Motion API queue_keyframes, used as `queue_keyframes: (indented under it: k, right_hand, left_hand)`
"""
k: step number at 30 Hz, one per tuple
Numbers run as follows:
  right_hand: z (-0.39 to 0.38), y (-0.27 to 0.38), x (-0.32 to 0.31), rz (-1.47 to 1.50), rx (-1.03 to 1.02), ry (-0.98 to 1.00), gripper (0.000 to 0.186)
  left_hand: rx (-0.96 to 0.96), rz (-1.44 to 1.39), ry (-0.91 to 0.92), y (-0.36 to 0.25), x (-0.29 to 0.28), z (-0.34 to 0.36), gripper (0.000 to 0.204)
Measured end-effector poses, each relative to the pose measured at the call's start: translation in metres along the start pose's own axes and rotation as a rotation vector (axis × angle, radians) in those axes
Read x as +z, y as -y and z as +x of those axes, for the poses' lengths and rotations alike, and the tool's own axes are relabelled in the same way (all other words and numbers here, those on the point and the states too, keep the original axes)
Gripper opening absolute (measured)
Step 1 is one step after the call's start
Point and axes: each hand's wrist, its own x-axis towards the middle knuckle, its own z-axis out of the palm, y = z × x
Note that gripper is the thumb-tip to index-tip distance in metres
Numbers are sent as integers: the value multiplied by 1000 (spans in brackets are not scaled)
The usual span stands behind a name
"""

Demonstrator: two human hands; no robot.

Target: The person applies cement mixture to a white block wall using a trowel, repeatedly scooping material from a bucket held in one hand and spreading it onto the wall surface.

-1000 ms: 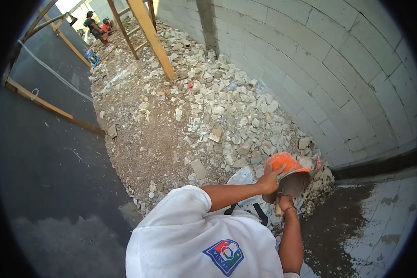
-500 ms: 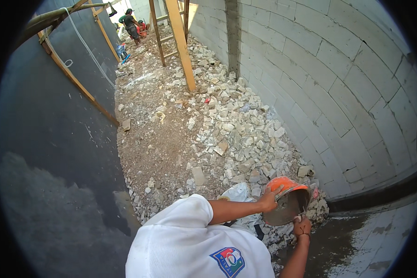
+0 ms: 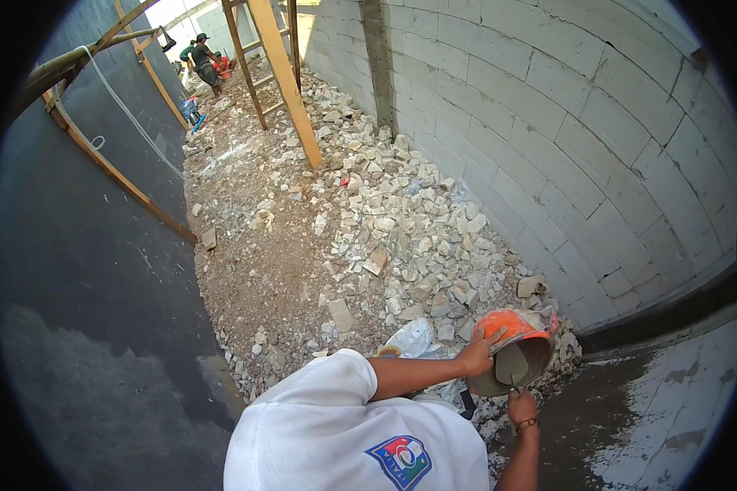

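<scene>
An orange bucket (image 3: 509, 322) lies tilted on the rubble at the lower right, its mouth facing me. My left hand (image 3: 477, 358) is closed on the bucket's left rim. In my right hand (image 3: 522, 405), just below the mouth, is the handle of a trowel. Its grey blade (image 3: 512, 365) reaches inside the bucket, near the left part of the opening. Grey residue coats the bucket's inner wall; how much lies deeper is hidden.
Broken rubble (image 3: 418, 245) covers the passage between a dark wall (image 3: 82, 245) and a block wall (image 3: 549, 139). A wooden ladder (image 3: 287, 90) stands ahead. Wet grey mortar (image 3: 573, 434) lies right of my right arm. Farther off are other people (image 3: 206, 64).
The view has shifted a little, so the far scene sits further left. My right hand has moved slightly left, and the trowel blade now shows plainly inside the bucket. The left hand keeps its grip.
</scene>
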Motion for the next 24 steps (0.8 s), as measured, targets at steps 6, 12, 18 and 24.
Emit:
queue_keyframes:
  k: [6, 12, 18, 24]
  right_hand:
    - [-13, -32, 20, -334, 33, 75, 32]
    - [-43, 22, 24, 396, 124, -205, 29]
    - [-52, 46, -13, 267, 164, -407, 31]
    - [-54, 46, -7, 146, 420, -322, 38]
  left_hand:
    - [62, 20, 170, -49, -6, -18, 90]
    - [219, 49, 349, -66, -14, -23, 90]
    - [80, -398, 311, -37, -21, 9, 86]
    - [-83, -699, 329, -33, -14, 3, 82]
